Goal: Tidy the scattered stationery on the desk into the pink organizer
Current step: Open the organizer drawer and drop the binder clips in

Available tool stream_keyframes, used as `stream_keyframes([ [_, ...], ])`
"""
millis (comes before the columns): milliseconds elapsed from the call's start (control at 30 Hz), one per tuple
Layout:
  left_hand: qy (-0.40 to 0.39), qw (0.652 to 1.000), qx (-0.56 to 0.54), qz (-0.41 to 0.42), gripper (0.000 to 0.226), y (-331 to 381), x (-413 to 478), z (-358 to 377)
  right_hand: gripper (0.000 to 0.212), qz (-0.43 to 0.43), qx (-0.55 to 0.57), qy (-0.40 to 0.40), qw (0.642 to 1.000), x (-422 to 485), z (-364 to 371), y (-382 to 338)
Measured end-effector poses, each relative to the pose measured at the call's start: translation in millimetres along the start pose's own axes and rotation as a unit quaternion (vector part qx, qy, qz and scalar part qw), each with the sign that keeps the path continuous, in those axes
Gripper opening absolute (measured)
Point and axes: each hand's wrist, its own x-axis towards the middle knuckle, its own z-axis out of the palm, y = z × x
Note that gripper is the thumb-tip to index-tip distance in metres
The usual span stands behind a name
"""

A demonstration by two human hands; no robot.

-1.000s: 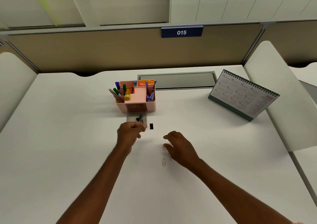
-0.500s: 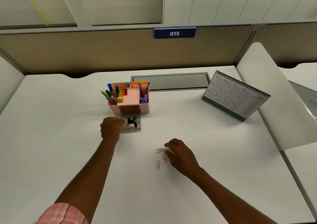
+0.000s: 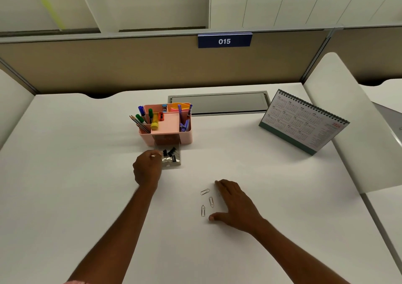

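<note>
The pink organizer [image 3: 185,137] stands mid-desk with pens, pencils and markers upright in its compartments. Its clear drawer [image 3: 178,162] is pulled out in front and holds black binder clips [image 3: 169,153] and silver clips. My left hand [image 3: 146,169] sits at the drawer's left edge with curled fingers, its fingertips pinching that edge. Three loose paper clips [image 3: 210,201] lie on the desk nearer to me. My right hand [image 3: 236,203] rests flat just right of them, fingers spread, and partly covers another clip.
A desk calendar [image 3: 302,120] stands at the right. A grey cable hatch [image 3: 218,103] lies flush behind the organizer. White side dividers and a beige back partition with the sign 015 [image 3: 224,41] border the desk.
The black binder clip that lay on the desk right of the drawer is gone from there. My left hand stays at the drawer. My right hand has spread flat beside the paper clips.
</note>
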Motion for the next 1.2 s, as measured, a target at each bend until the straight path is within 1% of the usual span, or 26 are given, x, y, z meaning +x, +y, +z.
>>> stream_keyframes([
  [100,-0.022,0.999,-0.008,0.022,0.021,-10.6,-25.7,3.2,0.13,-0.003,-0.017,-0.045,0.999,1.2,-7.6,-0.3],
  [233,-0.069,0.997,-0.035,0.017,0.017,-27.3,-47.2,11.0,0.129,-0.01,-0.068,-0.082,0.994,6.6,-16.9,-5.2],
  [267,-0.08,0.996,-0.041,0.02,0.018,-28.3,-49.1,12.8,0.129,-0.009,-0.078,-0.088,0.993,8.5,-17.8,-7.0],
  [333,-0.102,0.993,-0.04,0.047,0.027,-29.4,-49.2,16.9,0.13,-0.007,-0.093,-0.095,0.991,11.9,-18.8,-11.7],
  [467,-0.123,0.99,-0.022,0.068,0.042,-26.8,-41.7,24.4,0.13,0.001,-0.105,-0.101,0.989,14.7,-18.8,-18.5],
  [567,-0.138,0.988,-0.007,0.074,0.049,-26.0,-33.4,29.9,0.13,0.006,-0.103,-0.103,0.989,13.6,-19.3,-19.9],
  [700,-0.14,0.987,0.002,0.074,0.048,-21.2,-22.6,33.5,0.13,0.009,-0.104,-0.102,0.989,13.5,-20.6,-21.0],
  [933,-0.167,0.981,0.04,0.087,0.05,-11.6,-6.7,38.8,0.131,0.012,-0.1,-0.098,0.99,12.4,-22.0,-22.6],
  [1200,-0.17,0.979,0.06,0.1,0.049,1.2,1.6,42.1,0.13,0.015,-0.099,-0.097,0.99,11.6,-25.6,-25.0],
])
